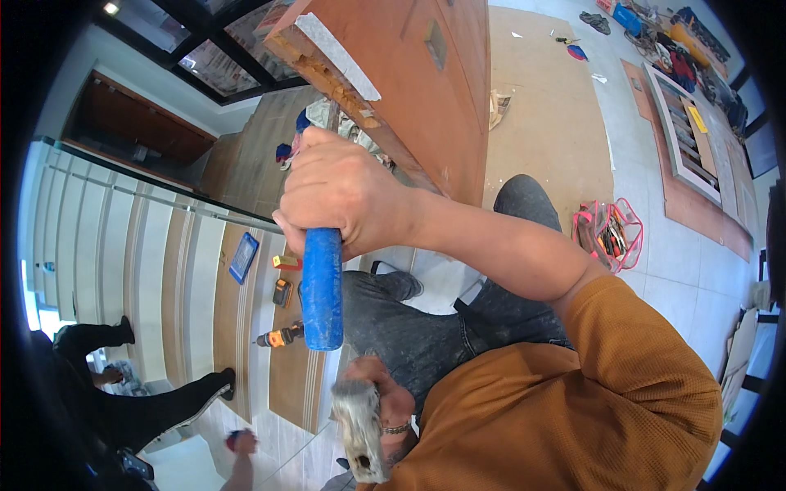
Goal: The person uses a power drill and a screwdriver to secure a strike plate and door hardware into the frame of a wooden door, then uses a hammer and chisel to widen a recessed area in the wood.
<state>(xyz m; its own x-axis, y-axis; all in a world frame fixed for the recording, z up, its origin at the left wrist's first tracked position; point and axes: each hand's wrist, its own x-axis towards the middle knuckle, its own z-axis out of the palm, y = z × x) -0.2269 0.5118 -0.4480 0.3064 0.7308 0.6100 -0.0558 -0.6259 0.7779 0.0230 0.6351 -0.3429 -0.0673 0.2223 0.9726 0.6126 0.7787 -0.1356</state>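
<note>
My right hand is closed in a fist around a chisel with a thick, scuffed blue handle; its blade is hidden behind the fist. Beyond that hand stands a reddish-brown wooden door on its side, its edge chipped and rough with a pale strip along it. Lower down, near my torso, my left hand is closed on a hammer whose worn, greyish block head points up close to the camera. The hammer's handle is mostly hidden.
Left of my legs, a cordless drill, a battery and a blue flat case lie on wooden steps. Another person's black-trousered leg is at lower left. A pink-edged tool bag and a framed panel lie right.
</note>
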